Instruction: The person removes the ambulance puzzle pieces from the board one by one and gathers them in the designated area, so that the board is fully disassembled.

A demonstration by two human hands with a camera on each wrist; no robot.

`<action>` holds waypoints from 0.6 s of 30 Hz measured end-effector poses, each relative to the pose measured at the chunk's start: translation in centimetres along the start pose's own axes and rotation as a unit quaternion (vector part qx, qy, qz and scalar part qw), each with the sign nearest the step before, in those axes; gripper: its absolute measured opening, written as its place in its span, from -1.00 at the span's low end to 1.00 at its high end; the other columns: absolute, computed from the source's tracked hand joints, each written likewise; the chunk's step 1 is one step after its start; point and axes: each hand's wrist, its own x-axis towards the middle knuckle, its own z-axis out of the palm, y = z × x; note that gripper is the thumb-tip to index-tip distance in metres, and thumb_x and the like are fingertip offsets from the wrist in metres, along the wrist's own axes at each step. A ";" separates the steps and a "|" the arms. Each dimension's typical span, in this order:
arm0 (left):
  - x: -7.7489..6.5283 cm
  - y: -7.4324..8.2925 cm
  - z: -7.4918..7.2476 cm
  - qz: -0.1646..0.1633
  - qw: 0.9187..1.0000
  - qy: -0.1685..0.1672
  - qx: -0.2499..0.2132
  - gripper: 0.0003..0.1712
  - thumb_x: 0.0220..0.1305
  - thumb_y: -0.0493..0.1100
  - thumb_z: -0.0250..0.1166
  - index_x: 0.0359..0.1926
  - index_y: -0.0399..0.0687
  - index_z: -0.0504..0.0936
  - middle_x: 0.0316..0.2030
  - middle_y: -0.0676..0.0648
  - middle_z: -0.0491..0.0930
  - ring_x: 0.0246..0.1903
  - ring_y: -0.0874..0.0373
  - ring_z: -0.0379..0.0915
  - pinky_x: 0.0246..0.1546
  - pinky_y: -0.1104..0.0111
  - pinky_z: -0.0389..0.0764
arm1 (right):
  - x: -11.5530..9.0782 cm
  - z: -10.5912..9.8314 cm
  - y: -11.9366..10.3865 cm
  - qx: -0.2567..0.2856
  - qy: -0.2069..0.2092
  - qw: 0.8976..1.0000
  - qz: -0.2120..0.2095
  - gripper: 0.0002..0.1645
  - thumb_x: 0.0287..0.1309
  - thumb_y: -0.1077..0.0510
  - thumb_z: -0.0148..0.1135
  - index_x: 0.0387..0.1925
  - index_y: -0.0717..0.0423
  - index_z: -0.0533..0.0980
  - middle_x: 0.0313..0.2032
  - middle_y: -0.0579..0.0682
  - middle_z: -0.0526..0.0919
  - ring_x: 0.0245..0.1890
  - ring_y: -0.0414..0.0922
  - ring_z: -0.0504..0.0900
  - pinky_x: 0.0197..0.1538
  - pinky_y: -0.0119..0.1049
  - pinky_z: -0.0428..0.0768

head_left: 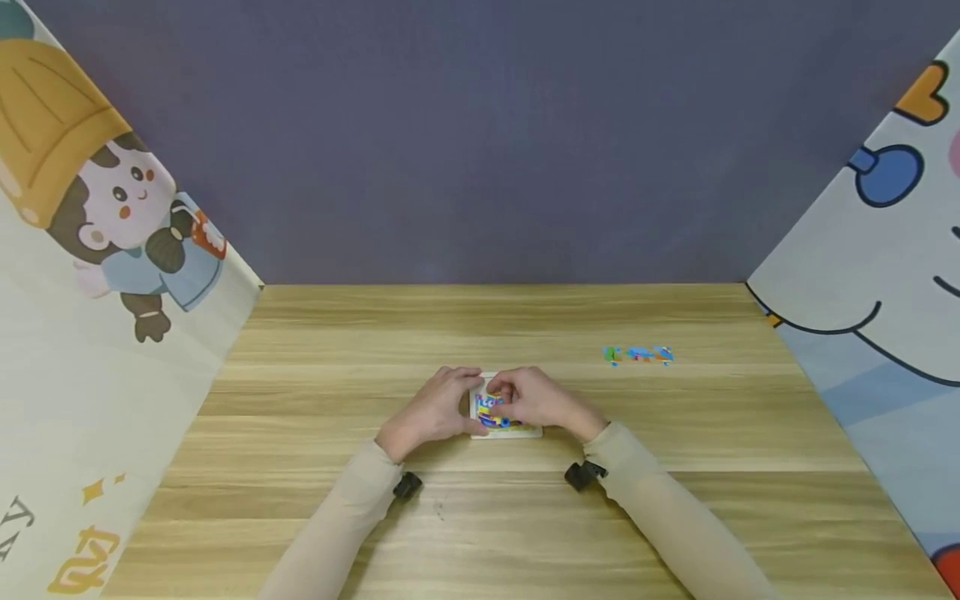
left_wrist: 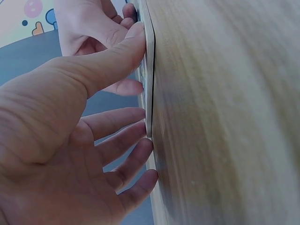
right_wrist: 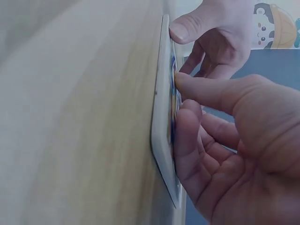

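A small white-rimmed jigsaw board [head_left: 525, 432] with a colourful picture lies flat on the wooden table, between both hands. My left hand [head_left: 435, 406] holds the board at its left side, the thumb on the near rim and the fingers around the far left. The right hand [head_left: 542, 397] bends over the picture, covering its right part. In the right wrist view its thumb [right_wrist: 206, 90] and curled index finger [right_wrist: 186, 136] meet the picture surface, slightly apart; I cannot tell whether a piece is between them. Several loose jigsaw pieces [head_left: 640, 354] lie farther back on the right.
The wooden table [head_left: 480, 533] reaches a dark back wall [head_left: 495, 150]. Cartoon-printed panels stand at the left [head_left: 45, 333] and right [head_left: 832, 292]. Black wrist cameras sit at the left cuff [head_left: 407, 486] and right cuff [head_left: 582, 476], near the tabletop.
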 end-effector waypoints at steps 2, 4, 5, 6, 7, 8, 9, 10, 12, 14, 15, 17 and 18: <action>0.0 0.0 0.0 -0.001 1.000 0.000 0.001 0.00 0.11 0.09 0.67 0.48 -0.20 0.49 0.57 -0.11 0.37 0.55 -0.15 0.22 0.63 -0.04 0.23 | 0.0 0.0 -0.1 -0.011 -0.002 1.000 -0.004 -0.63 0.33 0.12 0.47 0.08 0.21 0.66 -0.42 -0.13 0.62 -0.51 -0.27 0.47 -0.37 -0.44 0.51; 0.0 0.0 0.0 0.000 1.000 0.000 0.001 0.00 0.11 0.09 0.67 0.48 -0.21 0.50 0.57 -0.11 0.37 0.55 -0.15 0.22 0.63 -0.04 0.23 | 0.1 0.0 -0.1 -0.014 -0.002 1.000 -0.006 -0.66 0.34 0.12 0.47 0.06 0.19 0.66 -0.42 -0.13 0.59 -0.49 -0.27 0.47 -0.36 -0.44 0.49; 0.0 0.0 0.0 0.000 1.000 0.000 0.001 0.00 0.11 0.09 0.67 0.48 -0.21 0.50 0.57 -0.11 0.37 0.55 -0.15 0.22 0.63 -0.04 0.23 | 0.1 0.0 0.0 -0.012 -0.001 1.000 -0.005 -0.67 0.34 0.13 0.47 0.05 0.19 0.65 -0.42 -0.13 0.59 -0.48 -0.27 0.46 -0.36 -0.44 0.49; 0.1 0.0 0.0 0.001 1.000 0.000 0.002 0.00 0.11 0.09 0.67 0.48 -0.20 0.49 0.57 -0.12 0.37 0.55 -0.15 0.22 0.64 -0.04 0.23 | 0.1 0.1 0.0 -0.009 0.001 1.000 -0.006 -0.68 0.33 0.14 0.47 0.04 0.19 0.65 -0.42 -0.12 0.58 -0.47 -0.26 0.47 -0.35 -0.43 0.49; 0.1 0.0 0.0 0.001 1.000 -0.001 0.002 0.00 0.10 0.09 0.67 0.48 -0.21 0.49 0.57 -0.12 0.37 0.55 -0.15 0.22 0.64 -0.03 0.22 | 0.0 0.1 0.0 -0.003 0.003 1.000 -0.005 -0.69 0.33 0.15 0.47 0.02 0.18 0.64 -0.41 -0.11 0.58 -0.46 -0.25 0.47 -0.35 -0.43 0.49; 0.1 0.0 0.0 0.001 1.000 -0.001 0.003 0.01 0.10 0.09 0.68 0.48 -0.21 0.49 0.57 -0.12 0.37 0.55 -0.15 0.22 0.64 -0.03 0.22 | 0.0 0.1 0.0 0.002 0.005 1.000 -0.004 -0.70 0.32 0.16 0.47 0.01 0.17 0.63 -0.40 -0.11 0.58 -0.44 -0.25 0.48 -0.34 -0.43 0.50; 0.1 0.0 0.0 0.002 1.000 -0.001 0.003 0.01 0.09 0.09 0.68 0.48 -0.22 0.49 0.57 -0.13 0.37 0.55 -0.15 0.23 0.63 -0.03 0.23 | 0.0 0.2 0.0 0.008 0.008 1.000 -0.003 -0.71 0.31 0.17 0.48 0.00 0.17 0.62 -0.39 -0.10 0.58 -0.43 -0.24 0.48 -0.33 -0.42 0.50; 0.1 0.0 0.1 0.003 1.000 -0.001 0.003 0.01 0.09 0.09 0.68 0.47 -0.22 0.50 0.57 -0.13 0.37 0.55 -0.16 0.23 0.63 -0.04 0.23 | 0.0 0.2 0.0 0.013 0.011 1.000 -0.002 -0.72 0.30 0.17 0.49 -0.02 0.14 0.62 -0.38 -0.10 0.59 -0.42 -0.25 0.49 -0.32 -0.43 0.51; 0.1 0.0 0.0 0.004 1.000 -0.002 0.004 0.02 0.08 0.10 0.68 0.47 -0.23 0.50 0.56 -0.14 0.37 0.54 -0.16 0.24 0.63 -0.04 0.24 | 0.0 0.3 0.0 0.018 0.020 1.000 -0.002 -0.73 0.27 0.18 0.51 -0.06 0.10 0.61 -0.33 -0.10 0.62 -0.39 -0.24 0.50 -0.29 -0.43 0.52; 0.1 0.0 0.0 0.006 1.000 -0.001 0.004 0.01 0.08 0.09 0.68 0.46 -0.25 0.50 0.56 -0.15 0.38 0.54 -0.17 0.24 0.62 -0.05 0.24 | 0.0 0.4 0.1 0.020 0.028 0.999 -0.007 -0.73 0.25 0.19 0.53 -0.08 0.06 0.61 -0.30 -0.10 0.65 -0.38 -0.24 0.50 -0.28 -0.43 0.53; 0.1 0.0 0.0 0.007 1.000 0.000 0.003 0.01 0.08 0.09 0.68 0.46 -0.25 0.51 0.55 -0.16 0.39 0.54 -0.18 0.24 0.62 -0.06 0.25 | -0.1 0.5 0.1 0.022 0.030 0.999 -0.010 -0.73 0.24 0.19 0.54 -0.09 0.05 0.62 -0.27 -0.10 0.67 -0.38 -0.24 0.51 -0.27 -0.42 0.54; 0.2 0.0 0.0 0.005 1.000 -0.001 0.003 0.01 0.08 0.09 0.68 0.46 -0.25 0.50 0.55 -0.15 0.39 0.54 -0.17 0.24 0.62 -0.05 0.24 | -0.1 0.5 0.2 0.024 0.035 0.999 -0.018 -0.74 0.23 0.21 0.54 -0.11 0.03 0.62 -0.23 -0.09 0.70 -0.39 -0.24 0.52 -0.26 -0.42 0.56; 0.2 0.0 0.0 0.005 1.000 -0.001 0.003 0.01 0.08 0.09 0.68 0.46 -0.25 0.50 0.55 -0.15 0.39 0.54 -0.17 0.24 0.63 -0.05 0.24 | -0.1 0.5 0.2 0.027 0.035 0.999 -0.022 -0.75 0.24 0.22 0.53 -0.11 0.03 0.63 -0.22 -0.08 0.71 -0.40 -0.24 0.53 -0.27 -0.42 0.57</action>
